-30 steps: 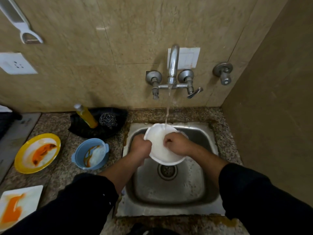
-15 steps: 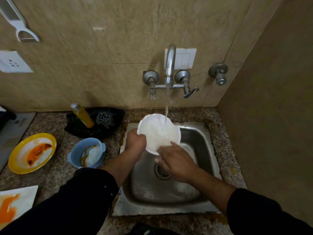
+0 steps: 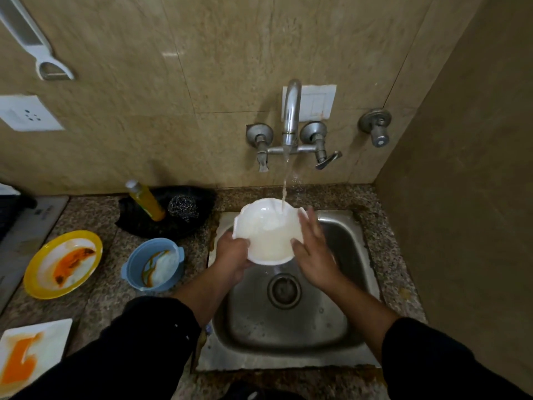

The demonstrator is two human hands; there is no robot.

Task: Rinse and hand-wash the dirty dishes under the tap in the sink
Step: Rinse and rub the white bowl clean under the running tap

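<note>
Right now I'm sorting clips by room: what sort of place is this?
Probably a home kitchen: a sink under a running tap, a bowl being rinsed, and dirty plates on a granite counter.

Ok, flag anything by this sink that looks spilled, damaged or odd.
Brown, rust-like staining runs along the seam where the sink meets the granite counter, at its left and front edges. Nothing else stands out: water from the tap lands inside the white bowl.
</note>
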